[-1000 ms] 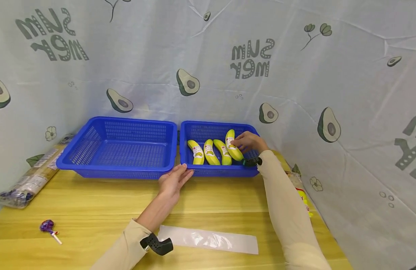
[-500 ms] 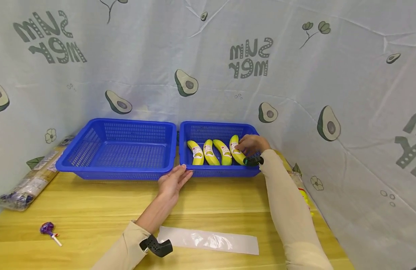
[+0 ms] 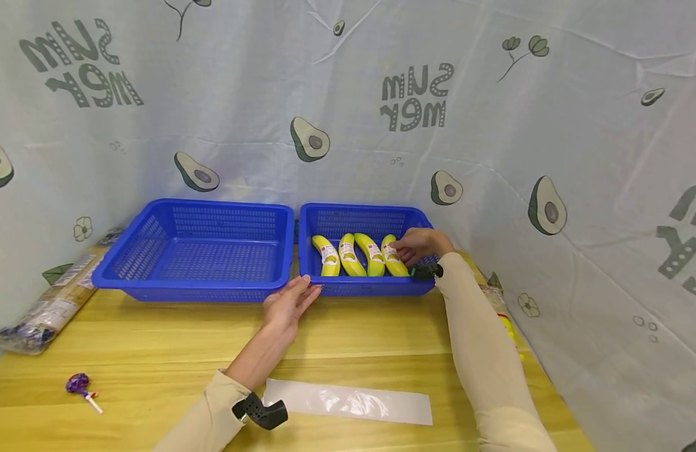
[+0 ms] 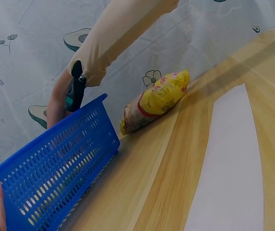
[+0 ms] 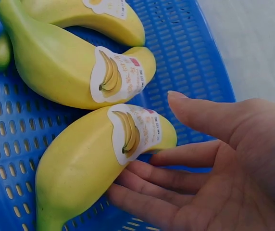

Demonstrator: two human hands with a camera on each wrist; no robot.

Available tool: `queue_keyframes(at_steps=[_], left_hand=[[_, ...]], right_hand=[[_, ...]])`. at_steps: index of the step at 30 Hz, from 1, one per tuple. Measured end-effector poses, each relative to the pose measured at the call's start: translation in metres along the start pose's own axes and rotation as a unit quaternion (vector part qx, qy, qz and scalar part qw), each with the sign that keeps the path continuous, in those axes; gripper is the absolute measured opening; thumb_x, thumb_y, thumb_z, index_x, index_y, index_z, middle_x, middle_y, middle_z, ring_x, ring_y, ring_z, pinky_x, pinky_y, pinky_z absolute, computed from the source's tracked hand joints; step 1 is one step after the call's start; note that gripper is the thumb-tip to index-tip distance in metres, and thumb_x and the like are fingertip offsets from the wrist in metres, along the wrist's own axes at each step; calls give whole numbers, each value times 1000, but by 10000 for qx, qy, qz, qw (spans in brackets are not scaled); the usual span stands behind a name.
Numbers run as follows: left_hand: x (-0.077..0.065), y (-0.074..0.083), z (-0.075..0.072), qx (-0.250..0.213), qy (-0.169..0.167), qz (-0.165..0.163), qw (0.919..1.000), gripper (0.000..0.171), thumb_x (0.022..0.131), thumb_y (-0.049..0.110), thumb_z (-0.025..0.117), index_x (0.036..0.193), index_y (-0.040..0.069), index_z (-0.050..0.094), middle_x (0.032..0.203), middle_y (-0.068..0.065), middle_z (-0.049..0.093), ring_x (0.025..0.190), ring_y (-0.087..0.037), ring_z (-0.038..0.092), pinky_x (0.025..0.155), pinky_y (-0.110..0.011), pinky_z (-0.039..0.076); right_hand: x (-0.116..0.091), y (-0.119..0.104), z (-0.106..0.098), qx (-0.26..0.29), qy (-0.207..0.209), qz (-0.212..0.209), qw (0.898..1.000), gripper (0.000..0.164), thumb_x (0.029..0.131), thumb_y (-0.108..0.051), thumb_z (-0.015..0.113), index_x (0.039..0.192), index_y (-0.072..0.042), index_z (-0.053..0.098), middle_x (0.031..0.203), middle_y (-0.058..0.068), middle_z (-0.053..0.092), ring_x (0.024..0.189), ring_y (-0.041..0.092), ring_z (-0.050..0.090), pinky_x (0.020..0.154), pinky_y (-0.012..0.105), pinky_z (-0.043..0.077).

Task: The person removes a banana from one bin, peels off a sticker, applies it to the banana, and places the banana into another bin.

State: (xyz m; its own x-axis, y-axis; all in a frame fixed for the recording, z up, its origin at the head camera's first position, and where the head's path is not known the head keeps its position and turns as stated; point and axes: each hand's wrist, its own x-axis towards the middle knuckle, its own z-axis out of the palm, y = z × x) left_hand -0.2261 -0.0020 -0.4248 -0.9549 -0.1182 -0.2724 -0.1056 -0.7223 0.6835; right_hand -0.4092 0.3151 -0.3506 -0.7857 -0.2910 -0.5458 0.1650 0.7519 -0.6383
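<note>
In the head view, several yellow bananas (image 3: 329, 257) with white labels lie in a row in the smaller blue basket (image 3: 364, 289) on the right. My right hand (image 3: 418, 245) is inside that basket beside the rightmost banana (image 3: 392, 255). In the right wrist view, the thumb stands apart from this banana (image 5: 87, 163), while the extended fingers (image 5: 161, 175) touch its side and lie partly under it. My left hand (image 3: 288, 304) rests at the front left corner of the same basket, its fingers touching the outer wall and rim.
A larger blue basket (image 3: 223, 260) without contents stands on the left. On the wooden table lie a lollipop (image 3: 82, 389), a white strip (image 3: 348, 402) and a long wrapped package (image 3: 59, 301). A yellow packet (image 4: 156, 101) lies on the right, by the printed curtain.
My right hand has lowered the rightmost banana onto the basket floor, and its thumb now stands off the banana. The left hand stays at the basket corner.
</note>
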Motion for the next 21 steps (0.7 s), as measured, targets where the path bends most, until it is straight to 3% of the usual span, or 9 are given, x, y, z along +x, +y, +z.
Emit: queue_keyframes(at_steps=[3,6,8,10,15,19,21], left_hand=[[2,2,-1,-37,-107,-67,9999,5,104,-3,67,105,-4,62,91,-10,75,83,-21,79,90,-36,65],[2,5,-1,55,-421,-238,9988,10,108,3,65,109,-6,63,100,-17,74,92,-26,80,95,-40,64],[1,7,-2,425,-731,-368,9957,19,109,7,62,117,-11,63,107,-22,74,101,-31,79,99,-42,62],[-3,8,-2,1072,-1068,-494,9872,26,110,7,61,125,-14,62,114,-24,74,111,-36,77,103,-44,60],[-19,12,-1,2602,-2000,-459,9435,32,109,6,61,131,-17,60,129,-31,70,124,-44,70,106,-48,58],[-33,20,3,3298,-2479,172,9107,30,109,10,64,128,-14,64,128,-30,72,121,-42,72,101,-44,62],[-37,27,5,3679,-2644,662,8890,30,110,13,64,127,-11,67,125,-27,74,119,-39,73,96,-40,64]], right_hand=[[-3,-4,-1,-130,117,-33,9998,39,116,-25,51,124,13,59,115,20,63,111,32,65,112,51,54],[-10,-9,-3,-326,327,-118,9989,51,116,-26,51,146,15,51,143,33,56,136,44,57,122,58,42],[-15,-13,-5,-629,495,-285,9964,57,117,-28,49,153,16,45,155,36,47,147,48,48,124,61,37],[-20,-18,-6,-929,707,-445,9922,62,117,-31,49,157,15,40,161,36,41,151,50,41,126,62,34],[-33,-34,-4,-1669,1290,-1066,9717,70,114,-38,53,158,14,38,164,35,38,153,51,37,126,63,33],[-46,-54,8,-2044,1540,-1665,9522,68,115,-36,53,159,14,37,163,35,40,153,51,38,127,61,33],[-56,-65,21,-2184,1803,-1936,9393,64,115,-34,54,159,11,41,162,33,43,152,50,40,126,61,34]])
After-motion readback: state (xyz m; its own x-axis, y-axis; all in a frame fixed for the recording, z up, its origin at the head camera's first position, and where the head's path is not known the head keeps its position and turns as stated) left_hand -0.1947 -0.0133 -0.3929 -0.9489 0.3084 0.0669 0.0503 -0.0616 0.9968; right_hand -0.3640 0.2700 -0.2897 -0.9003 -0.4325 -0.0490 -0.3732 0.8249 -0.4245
